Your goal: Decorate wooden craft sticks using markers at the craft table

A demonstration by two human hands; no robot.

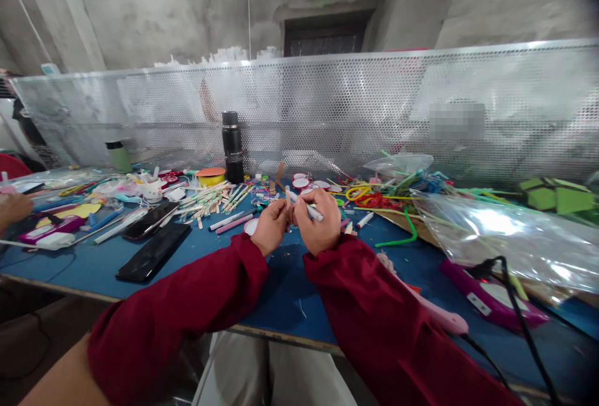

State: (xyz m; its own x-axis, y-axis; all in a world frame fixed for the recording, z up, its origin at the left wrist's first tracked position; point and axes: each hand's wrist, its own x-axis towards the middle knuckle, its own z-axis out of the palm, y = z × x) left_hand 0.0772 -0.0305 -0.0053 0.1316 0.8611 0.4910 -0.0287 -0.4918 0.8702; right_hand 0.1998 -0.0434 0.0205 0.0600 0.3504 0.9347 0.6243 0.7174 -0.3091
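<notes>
Both my hands are raised together over the blue table (281, 306), in dark red sleeves. My left hand (271, 226) is closed, pinching a thin wooden craft stick (288, 197) that stands upright between the hands. My right hand (319, 222) is closed around a white marker pen (306, 206), its tip pointing left toward the stick. Just beyond the hands lie several loose wooden sticks (215, 197), a pink marker (233, 224) and small red-rimmed paint cups (301, 183).
A black flask (232, 146) stands at the back beside a yellow tape roll (210, 176). Two black phones (153, 251) lie to the left. Clear plastic bags (505, 231), coloured pipe cleaners (374, 197) and a black cable (515, 306) crowd the right. Another person's hand (12, 207) is at far left.
</notes>
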